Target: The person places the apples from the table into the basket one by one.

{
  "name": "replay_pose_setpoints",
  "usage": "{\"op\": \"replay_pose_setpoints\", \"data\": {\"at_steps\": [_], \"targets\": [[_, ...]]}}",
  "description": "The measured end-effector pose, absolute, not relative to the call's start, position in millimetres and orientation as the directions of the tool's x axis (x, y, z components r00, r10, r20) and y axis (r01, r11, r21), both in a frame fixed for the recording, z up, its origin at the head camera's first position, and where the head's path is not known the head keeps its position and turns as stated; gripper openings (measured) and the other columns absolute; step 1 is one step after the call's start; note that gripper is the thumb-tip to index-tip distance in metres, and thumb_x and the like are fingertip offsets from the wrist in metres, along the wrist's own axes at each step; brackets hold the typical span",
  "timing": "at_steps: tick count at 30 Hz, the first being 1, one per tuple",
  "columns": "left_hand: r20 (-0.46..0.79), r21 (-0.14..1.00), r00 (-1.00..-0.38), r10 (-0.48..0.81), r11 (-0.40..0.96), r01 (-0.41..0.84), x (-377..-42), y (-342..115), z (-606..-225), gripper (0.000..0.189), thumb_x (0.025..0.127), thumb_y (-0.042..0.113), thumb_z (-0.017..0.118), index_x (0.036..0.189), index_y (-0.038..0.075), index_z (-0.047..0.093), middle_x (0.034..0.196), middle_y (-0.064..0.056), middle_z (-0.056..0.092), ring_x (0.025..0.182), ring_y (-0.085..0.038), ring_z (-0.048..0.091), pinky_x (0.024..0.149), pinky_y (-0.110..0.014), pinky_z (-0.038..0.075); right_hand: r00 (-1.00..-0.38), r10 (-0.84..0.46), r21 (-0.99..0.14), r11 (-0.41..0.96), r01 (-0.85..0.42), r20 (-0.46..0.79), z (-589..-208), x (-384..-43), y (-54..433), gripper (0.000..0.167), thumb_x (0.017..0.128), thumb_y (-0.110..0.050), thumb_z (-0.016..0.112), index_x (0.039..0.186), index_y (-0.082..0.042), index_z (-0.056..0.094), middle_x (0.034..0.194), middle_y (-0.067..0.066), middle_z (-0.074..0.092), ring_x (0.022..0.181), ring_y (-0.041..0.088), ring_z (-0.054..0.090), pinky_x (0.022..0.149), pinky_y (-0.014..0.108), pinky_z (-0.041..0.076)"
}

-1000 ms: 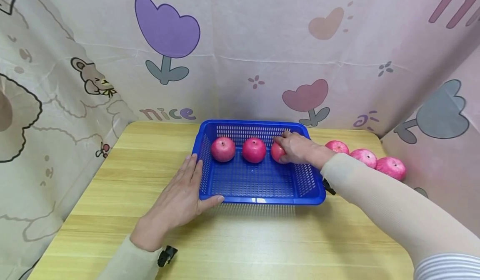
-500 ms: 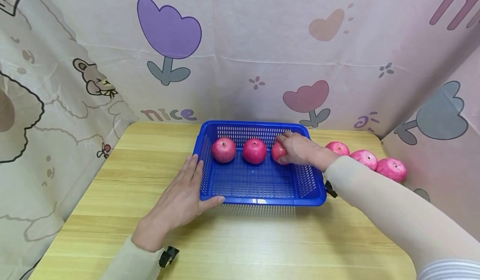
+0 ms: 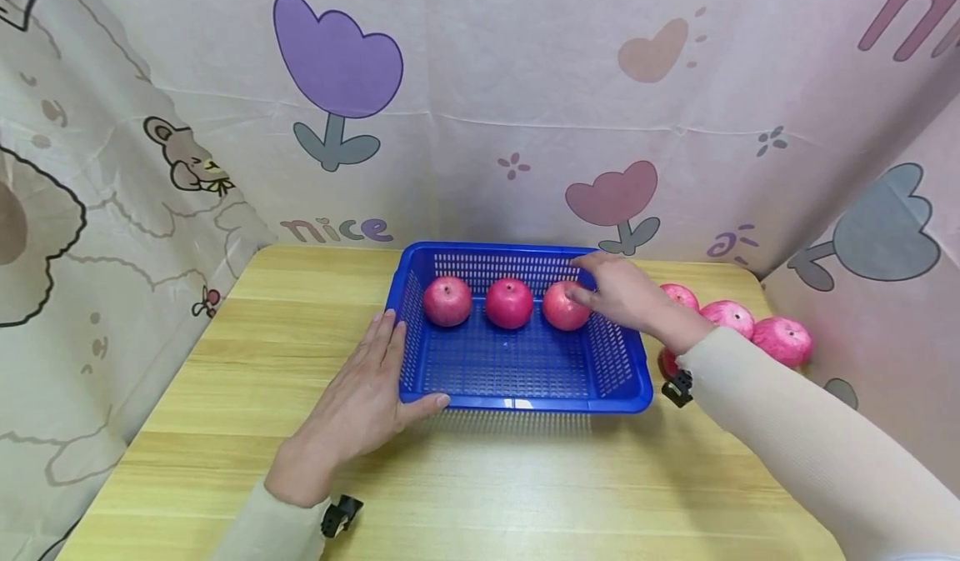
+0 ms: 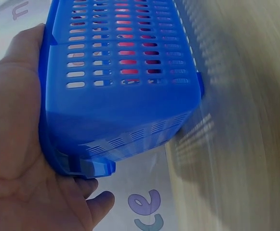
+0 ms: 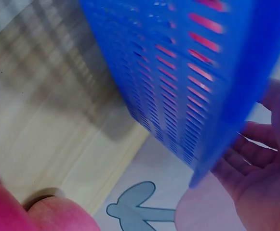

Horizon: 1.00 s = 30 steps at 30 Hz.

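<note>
A blue slotted plastic basket point(image 3: 510, 404) stands on the table with three red apples in a row along its back half: a left apple point(image 3: 447, 301), a middle apple point(image 3: 509, 303) and a right apple point(image 3: 564, 306). My left hand point(image 3: 360, 394) rests along the basket's left rim, fingers straight and thumb at the front corner; the left wrist view shows the palm point(image 4: 14, 139) against the rim. Over the basket's right end is my right hand point(image 3: 626, 290), fingers loose, thumb overlapping the right apple's edge. Whether the thumb touches it I cannot tell.
Right of the basket, several more apples lie on the wooden table point(image 3: 480, 494), among them a rearmost apple point(image 3: 681, 296), a striped apple point(image 3: 729, 318) and an outer apple point(image 3: 782, 341). The right forearm partly covers them. A patterned curtain point(image 3: 465, 61) hangs behind the table.
My right hand has let go of the right apple and moved to the right and slightly up. That apple stays in the basket. My left hand keeps its place on the rim.
</note>
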State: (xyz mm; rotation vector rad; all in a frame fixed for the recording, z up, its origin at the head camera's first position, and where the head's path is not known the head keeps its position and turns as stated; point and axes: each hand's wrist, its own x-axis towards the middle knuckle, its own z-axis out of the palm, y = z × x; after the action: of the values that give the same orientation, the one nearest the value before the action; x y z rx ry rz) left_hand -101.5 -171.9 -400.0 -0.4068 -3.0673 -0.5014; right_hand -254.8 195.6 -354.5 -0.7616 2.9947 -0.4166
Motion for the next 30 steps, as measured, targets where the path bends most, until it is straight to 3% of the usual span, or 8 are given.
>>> {"op": "replay_pose_setpoints", "data": {"at_steps": [7, 12, 18, 24, 30], "targets": [[0.05, 0.32, -0.967, 0.25, 0.913, 0.253, -101, -172, -400, 0.129, 0.086, 0.092, 0.047, 0.166, -0.005, 0.019, 0.176, -0.024, 0.007, 0.164, -0.042, 0.007, 0.13, -0.058, 0.021, -0.922, -0.346, -0.312, 0.868, -0.385, 0.175, -349, -235, 215, 0.042, 0.102, -0.028, 0.069, 0.132, 0.002, 0.069, 0.126, 0.025, 0.07, 0.116, 0.043, 0.067, 0.099, 0.06, 0.055], [0.049, 0.326, -0.969, 0.242, 0.913, 0.245, -102, -172, -401, 0.127, 0.086, 0.09, 0.052, 0.166, -0.004, 0.018, 0.176, -0.023, 0.006, 0.164, -0.041, 0.007, 0.13, -0.058, 0.021, -0.937, -0.239, -0.336, 0.887, -0.317, 0.253, -352, -218, 227, 0.038, 0.104, -0.026, 0.065, 0.13, 0.001, 0.069, 0.121, 0.024, 0.071, 0.107, 0.042, 0.069, 0.089, 0.059, 0.056], [0.064, 0.33, -0.967, 0.249, 0.909, 0.255, -102, -172, -401, 0.127, 0.086, 0.09, 0.051, 0.165, -0.005, 0.02, 0.176, -0.024, 0.007, 0.164, -0.041, 0.006, 0.13, -0.058, 0.021, -0.934, -0.123, -0.366, 0.897, -0.25, 0.336, -361, -201, 245, 0.041, 0.106, -0.026, 0.063, 0.133, 0.004, 0.067, 0.121, 0.029, 0.069, 0.111, 0.048, 0.065, 0.093, 0.066, 0.052], [0.069, 0.333, -0.965, 0.252, 0.906, 0.261, -102, -172, -403, 0.129, 0.086, 0.092, 0.048, 0.165, -0.005, 0.02, 0.176, -0.024, 0.007, 0.164, -0.041, 0.006, 0.129, -0.059, 0.021, -0.968, 0.03, -0.39, 0.918, -0.073, 0.251, -370, -184, 266, 0.049, 0.106, -0.029, 0.059, 0.143, 0.003, 0.059, 0.143, 0.034, 0.057, 0.133, 0.057, 0.051, 0.108, 0.075, 0.041], [0.064, 0.338, -0.967, 0.247, 0.906, 0.254, -102, -172, -403, 0.129, 0.086, 0.092, 0.048, 0.166, -0.004, 0.019, 0.176, -0.023, 0.006, 0.164, -0.042, 0.007, 0.128, -0.06, 0.023, -0.976, 0.055, -0.321, 0.947, -0.016, 0.21, -383, -170, 282, 0.06, 0.103, -0.028, 0.064, 0.146, 0.012, 0.05, 0.144, 0.04, 0.05, 0.129, 0.063, 0.046, 0.108, 0.077, 0.038]]}}
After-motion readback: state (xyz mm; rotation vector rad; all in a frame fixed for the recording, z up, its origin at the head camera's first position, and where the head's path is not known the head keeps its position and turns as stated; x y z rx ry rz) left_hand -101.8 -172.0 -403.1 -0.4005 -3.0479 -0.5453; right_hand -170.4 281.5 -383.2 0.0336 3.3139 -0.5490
